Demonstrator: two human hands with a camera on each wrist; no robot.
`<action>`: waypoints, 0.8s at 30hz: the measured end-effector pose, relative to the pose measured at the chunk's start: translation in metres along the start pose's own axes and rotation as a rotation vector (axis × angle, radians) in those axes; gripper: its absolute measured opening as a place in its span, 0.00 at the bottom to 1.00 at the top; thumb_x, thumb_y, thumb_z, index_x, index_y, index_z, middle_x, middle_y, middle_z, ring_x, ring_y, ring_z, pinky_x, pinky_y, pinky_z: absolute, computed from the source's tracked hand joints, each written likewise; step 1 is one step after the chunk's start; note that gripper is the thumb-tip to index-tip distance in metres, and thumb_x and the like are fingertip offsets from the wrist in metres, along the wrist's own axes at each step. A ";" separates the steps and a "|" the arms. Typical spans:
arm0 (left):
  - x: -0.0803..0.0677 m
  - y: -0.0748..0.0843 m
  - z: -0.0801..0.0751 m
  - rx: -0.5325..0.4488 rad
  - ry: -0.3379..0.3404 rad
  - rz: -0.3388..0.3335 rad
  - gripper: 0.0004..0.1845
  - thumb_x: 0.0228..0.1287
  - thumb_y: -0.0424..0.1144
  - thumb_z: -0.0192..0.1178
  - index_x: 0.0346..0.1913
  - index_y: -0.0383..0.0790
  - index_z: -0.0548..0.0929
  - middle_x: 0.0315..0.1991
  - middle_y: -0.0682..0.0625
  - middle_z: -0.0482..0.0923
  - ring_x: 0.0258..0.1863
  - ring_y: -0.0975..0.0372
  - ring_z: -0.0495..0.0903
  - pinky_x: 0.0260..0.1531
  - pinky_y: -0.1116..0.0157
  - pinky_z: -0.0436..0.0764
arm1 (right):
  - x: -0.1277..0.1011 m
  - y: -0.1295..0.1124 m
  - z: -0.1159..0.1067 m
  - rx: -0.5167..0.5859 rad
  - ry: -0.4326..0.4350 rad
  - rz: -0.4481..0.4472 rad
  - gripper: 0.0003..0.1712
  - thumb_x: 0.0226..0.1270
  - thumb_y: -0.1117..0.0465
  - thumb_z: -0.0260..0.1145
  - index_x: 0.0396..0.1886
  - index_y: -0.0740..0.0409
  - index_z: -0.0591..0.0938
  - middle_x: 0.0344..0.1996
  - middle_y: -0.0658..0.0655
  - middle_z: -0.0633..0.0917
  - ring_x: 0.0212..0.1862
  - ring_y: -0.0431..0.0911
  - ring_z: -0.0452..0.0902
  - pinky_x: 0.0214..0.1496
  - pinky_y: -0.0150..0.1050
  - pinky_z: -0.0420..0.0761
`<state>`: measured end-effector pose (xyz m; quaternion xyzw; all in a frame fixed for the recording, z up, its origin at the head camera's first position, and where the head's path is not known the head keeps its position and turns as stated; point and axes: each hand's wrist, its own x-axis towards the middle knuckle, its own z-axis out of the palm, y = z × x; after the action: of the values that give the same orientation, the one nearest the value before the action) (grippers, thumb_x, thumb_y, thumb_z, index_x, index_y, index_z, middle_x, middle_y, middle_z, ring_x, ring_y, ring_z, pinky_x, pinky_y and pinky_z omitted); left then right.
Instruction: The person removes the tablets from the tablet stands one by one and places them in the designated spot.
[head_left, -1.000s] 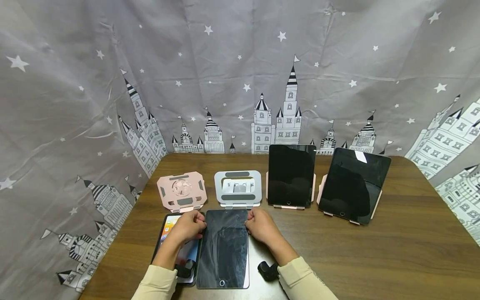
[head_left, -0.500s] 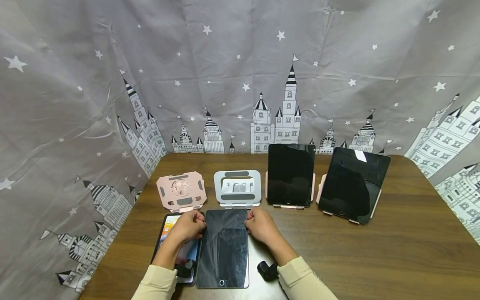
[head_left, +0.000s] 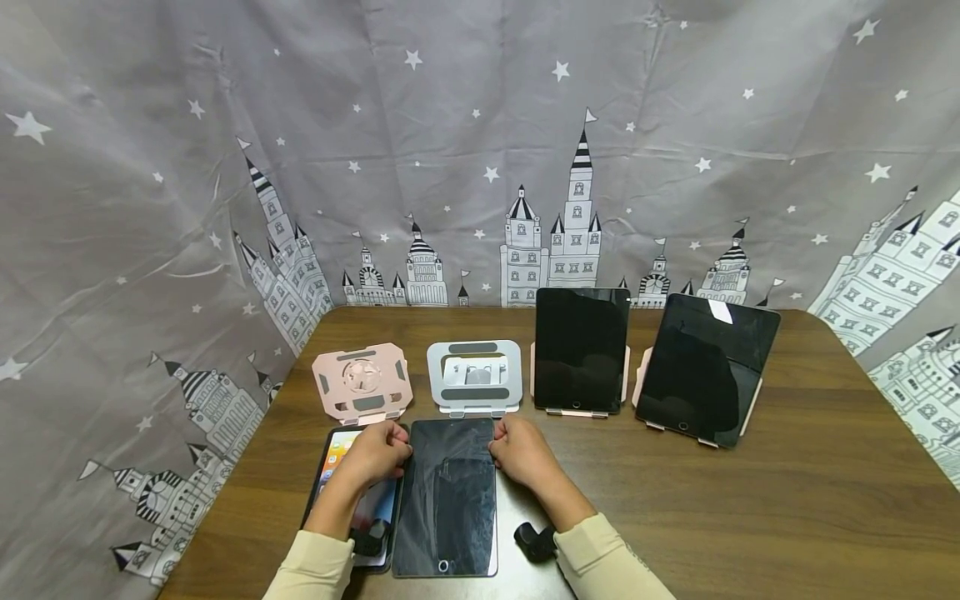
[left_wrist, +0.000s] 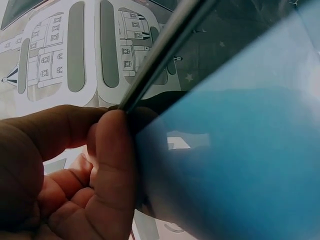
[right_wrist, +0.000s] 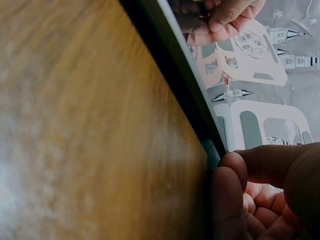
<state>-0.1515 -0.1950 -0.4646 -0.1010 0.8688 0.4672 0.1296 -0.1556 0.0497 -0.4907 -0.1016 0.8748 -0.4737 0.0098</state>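
Observation:
A dark tablet [head_left: 450,500] lies flat on the wooden table [head_left: 787,500], screen up, close to me. My left hand [head_left: 388,450] grips its far left corner and my right hand [head_left: 512,450] grips its far right corner. In the left wrist view my left hand [left_wrist: 102,165] has thumb and fingers curled round the thin edge of the tablet [left_wrist: 240,160]. In the right wrist view my right hand [right_wrist: 250,195] pinches the tablet's edge [right_wrist: 180,80] just above the tabletop. A second tablet [head_left: 341,483] with a lit screen lies under my left forearm.
Behind the flat tablet stand an empty pink stand [head_left: 363,383] and an empty silver stand [head_left: 475,377]. To their right two dark tablets [head_left: 582,350] [head_left: 705,371] lean on pink stands. A starry castle-print curtain [head_left: 480,167] closes off the back and sides.

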 end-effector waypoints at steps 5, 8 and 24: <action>0.000 0.000 0.000 0.025 0.013 0.028 0.05 0.59 0.24 0.60 0.37 0.30 0.76 0.29 0.45 0.72 0.23 0.58 0.77 0.25 0.63 0.83 | -0.001 -0.001 0.000 0.015 0.000 -0.018 0.09 0.52 0.76 0.63 0.23 0.61 0.74 0.12 0.47 0.76 0.18 0.38 0.72 0.23 0.34 0.72; 0.001 0.002 0.000 0.032 0.011 0.035 0.05 0.58 0.23 0.60 0.36 0.29 0.76 0.29 0.44 0.73 0.23 0.58 0.77 0.25 0.62 0.83 | -0.002 -0.001 0.001 0.020 0.002 -0.022 0.09 0.53 0.76 0.64 0.23 0.61 0.74 0.13 0.48 0.76 0.17 0.37 0.72 0.23 0.33 0.72; 0.002 0.025 0.018 -0.022 -0.039 0.162 0.05 0.61 0.28 0.64 0.39 0.33 0.80 0.32 0.47 0.77 0.29 0.59 0.77 0.30 0.62 0.83 | -0.003 0.006 -0.013 0.178 -0.059 -0.050 0.03 0.63 0.72 0.62 0.36 0.67 0.78 0.22 0.50 0.78 0.22 0.38 0.73 0.26 0.33 0.76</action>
<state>-0.1584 -0.1665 -0.4553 -0.0224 0.8663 0.4874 0.1072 -0.1547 0.0646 -0.4884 -0.1363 0.8256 -0.5465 0.0328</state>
